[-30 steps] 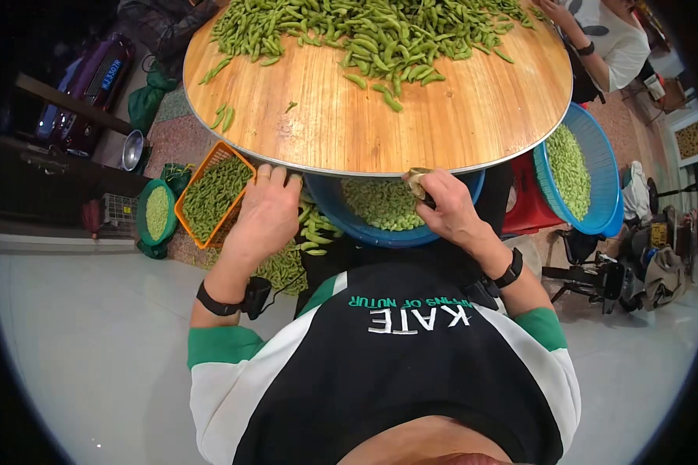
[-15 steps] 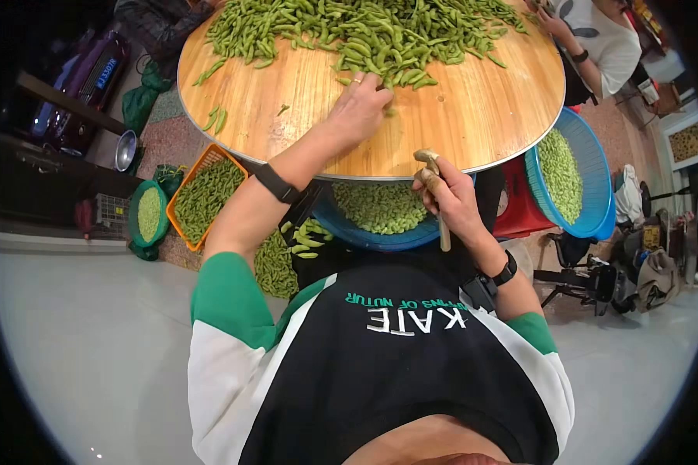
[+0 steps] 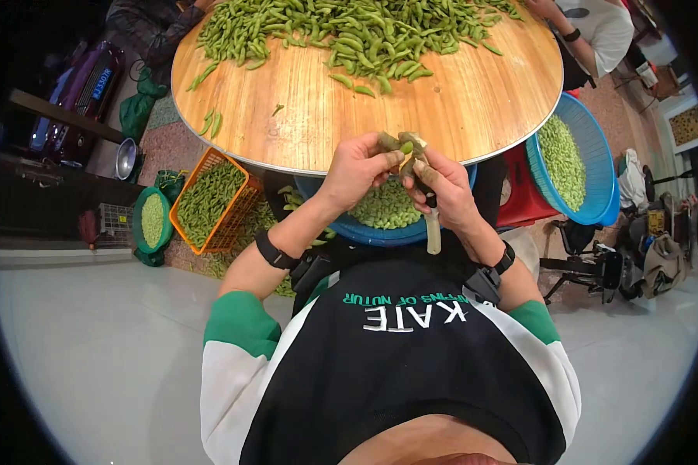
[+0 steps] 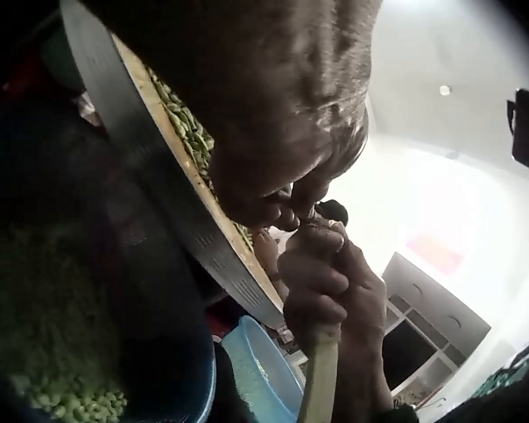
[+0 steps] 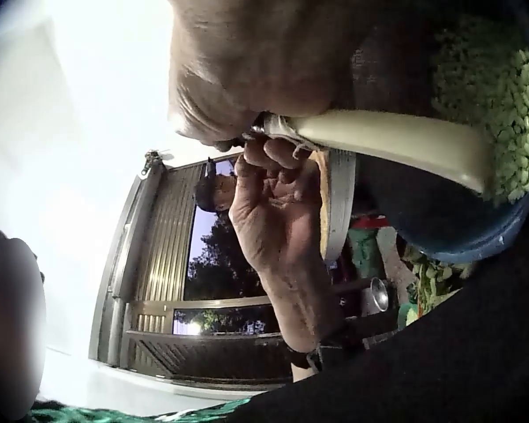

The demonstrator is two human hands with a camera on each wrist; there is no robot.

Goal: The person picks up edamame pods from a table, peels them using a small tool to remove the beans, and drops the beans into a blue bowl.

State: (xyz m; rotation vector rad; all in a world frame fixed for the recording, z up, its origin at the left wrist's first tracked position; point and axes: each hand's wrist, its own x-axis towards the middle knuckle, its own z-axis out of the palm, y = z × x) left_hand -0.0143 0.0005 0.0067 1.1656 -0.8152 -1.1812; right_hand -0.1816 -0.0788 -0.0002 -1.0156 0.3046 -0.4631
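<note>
At the near edge of the round wooden table (image 3: 310, 116), my left hand (image 3: 355, 172) pinches a small green pod (image 3: 406, 147) with thumb and fingers. The right hand (image 3: 447, 186) meets it there, fingers curled round a tool whose pale handle (image 3: 433, 232) points down; the tool's working end is mostly hidden. In the left wrist view the handle (image 4: 319, 383) sticks out below the right hand (image 4: 322, 286). The right wrist view shows the handle (image 5: 397, 145) over shelled beans (image 5: 518, 115). A blue basin (image 3: 372, 237) of such beans sits under both hands.
A heap of pods (image 3: 380, 35) covers the table's far side. An orange basket (image 3: 244, 205) and a green basin (image 3: 139, 232) stand at left. At right are a blue tub (image 3: 599, 174) and a red container (image 3: 520, 198). Another person's arm (image 3: 582, 50) is at upper right.
My left hand first reached to the pod heap, then came back to the right hand with a pod. The right hand stayed near the table edge and moved slightly, keeping the tool.
</note>
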